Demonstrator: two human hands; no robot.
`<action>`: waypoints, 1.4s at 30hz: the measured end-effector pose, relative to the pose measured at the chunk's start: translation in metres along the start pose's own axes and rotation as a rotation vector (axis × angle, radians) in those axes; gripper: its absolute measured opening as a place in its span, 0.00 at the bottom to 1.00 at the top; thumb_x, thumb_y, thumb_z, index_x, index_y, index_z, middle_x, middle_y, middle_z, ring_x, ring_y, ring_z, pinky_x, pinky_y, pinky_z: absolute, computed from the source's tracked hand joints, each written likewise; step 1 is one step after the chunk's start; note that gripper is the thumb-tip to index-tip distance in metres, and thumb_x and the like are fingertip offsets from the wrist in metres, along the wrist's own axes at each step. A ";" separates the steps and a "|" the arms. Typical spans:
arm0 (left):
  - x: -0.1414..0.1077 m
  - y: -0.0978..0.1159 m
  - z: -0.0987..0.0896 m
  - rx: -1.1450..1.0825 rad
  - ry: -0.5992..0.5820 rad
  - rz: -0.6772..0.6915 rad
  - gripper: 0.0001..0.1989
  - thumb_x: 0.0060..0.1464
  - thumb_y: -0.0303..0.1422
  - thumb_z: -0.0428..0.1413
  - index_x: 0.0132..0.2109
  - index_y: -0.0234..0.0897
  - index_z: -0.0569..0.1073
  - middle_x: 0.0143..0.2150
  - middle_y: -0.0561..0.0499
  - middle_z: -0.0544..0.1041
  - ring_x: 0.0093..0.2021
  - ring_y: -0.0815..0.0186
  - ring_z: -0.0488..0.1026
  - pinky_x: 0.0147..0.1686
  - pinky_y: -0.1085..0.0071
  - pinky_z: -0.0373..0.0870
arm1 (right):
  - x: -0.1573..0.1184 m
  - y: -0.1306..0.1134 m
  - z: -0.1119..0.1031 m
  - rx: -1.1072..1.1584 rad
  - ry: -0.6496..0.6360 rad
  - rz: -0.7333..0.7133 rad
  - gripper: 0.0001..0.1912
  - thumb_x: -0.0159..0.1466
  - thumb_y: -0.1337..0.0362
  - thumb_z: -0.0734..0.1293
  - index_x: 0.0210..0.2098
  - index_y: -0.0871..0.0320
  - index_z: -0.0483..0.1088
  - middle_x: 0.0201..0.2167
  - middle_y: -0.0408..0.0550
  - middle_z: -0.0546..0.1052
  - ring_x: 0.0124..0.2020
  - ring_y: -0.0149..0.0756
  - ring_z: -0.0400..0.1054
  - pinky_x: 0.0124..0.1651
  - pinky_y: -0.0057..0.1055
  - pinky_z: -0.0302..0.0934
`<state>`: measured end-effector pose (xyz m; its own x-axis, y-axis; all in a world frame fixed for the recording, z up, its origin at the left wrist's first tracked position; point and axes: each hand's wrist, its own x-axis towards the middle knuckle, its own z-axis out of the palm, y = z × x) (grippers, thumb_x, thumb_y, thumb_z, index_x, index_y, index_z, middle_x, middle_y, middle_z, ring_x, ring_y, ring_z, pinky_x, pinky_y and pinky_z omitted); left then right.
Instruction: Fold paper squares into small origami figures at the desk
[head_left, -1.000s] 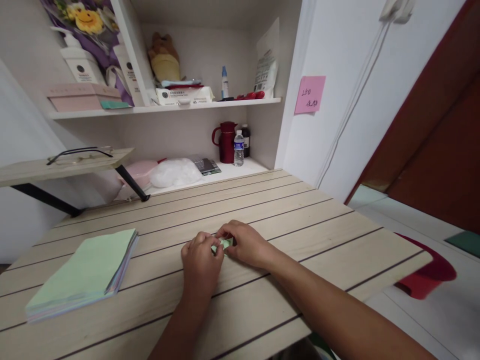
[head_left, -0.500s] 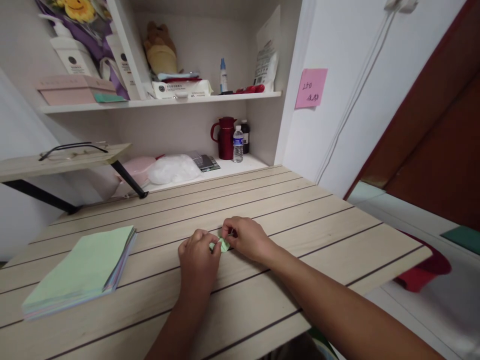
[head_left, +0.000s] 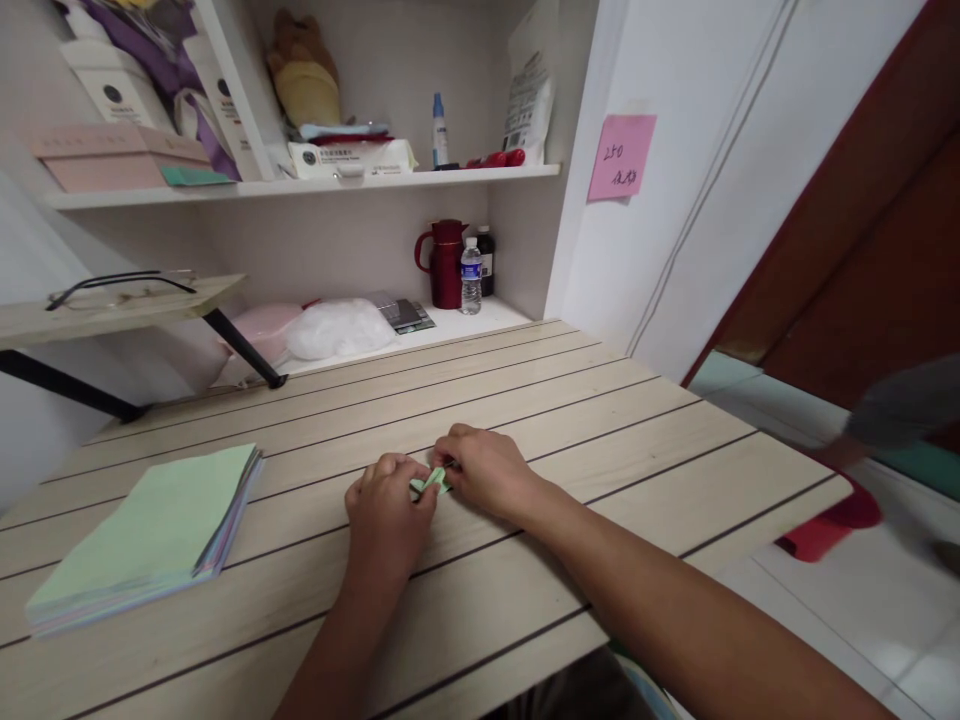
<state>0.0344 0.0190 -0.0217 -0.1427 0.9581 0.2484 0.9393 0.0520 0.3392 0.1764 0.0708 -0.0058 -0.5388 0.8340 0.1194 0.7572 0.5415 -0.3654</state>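
Note:
A small folded piece of green paper [head_left: 433, 481] is held between my two hands, low over the middle of the striped wooden table [head_left: 480, 600]. My left hand [head_left: 390, 500] pinches its left side with thumb and fingers. On its right side the fingertips of my right hand [head_left: 480, 468] are closed on it. Part of the paper is hidden by my fingers. To the left lies a stack of coloured paper [head_left: 150, 535] with a green sheet on top.
Behind the table, a red jug [head_left: 448, 265], a water bottle [head_left: 471, 278] and a plastic bag [head_left: 341, 330] stand or lie under the shelf. Glasses rest on a small raised stand [head_left: 112, 312] at left. A blurred person [head_left: 911, 405] is at the right edge, near a red stool [head_left: 832, 520].
The view has shifted slightly. The green paper shows a different shape between my fingers, with a narrow raised flap. A blurred person has come into view at the right.

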 end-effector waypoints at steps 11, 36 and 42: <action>0.007 -0.016 -0.003 -0.276 -0.067 -0.045 0.18 0.62 0.36 0.44 0.37 0.42 0.79 0.46 0.49 0.80 0.51 0.60 0.73 0.52 0.62 0.64 | 0.003 0.001 -0.003 0.095 -0.007 0.069 0.07 0.63 0.58 0.66 0.36 0.51 0.75 0.41 0.44 0.76 0.41 0.36 0.68 0.35 0.28 0.52; -0.002 -0.014 -0.005 -0.047 -0.058 0.132 0.03 0.54 0.32 0.56 0.36 0.44 0.75 0.43 0.52 0.77 0.47 0.60 0.71 0.46 0.63 0.60 | -0.002 0.020 0.007 0.324 0.001 -0.154 0.08 0.57 0.65 0.72 0.38 0.56 0.77 0.35 0.45 0.75 0.37 0.34 0.69 0.41 0.27 0.59; -0.004 -0.020 -0.002 -0.113 -0.039 0.222 0.06 0.49 0.32 0.62 0.36 0.42 0.74 0.45 0.51 0.76 0.48 0.58 0.70 0.49 0.59 0.60 | -0.009 0.033 0.013 0.536 0.012 -0.249 0.13 0.55 0.68 0.73 0.41 0.56 0.76 0.38 0.46 0.74 0.35 0.32 0.68 0.39 0.27 0.62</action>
<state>0.0152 0.0139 -0.0281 0.0773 0.9528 0.2936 0.9050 -0.1906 0.3803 0.2020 0.0797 -0.0307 -0.6695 0.6917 0.2708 0.3149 0.5944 -0.7399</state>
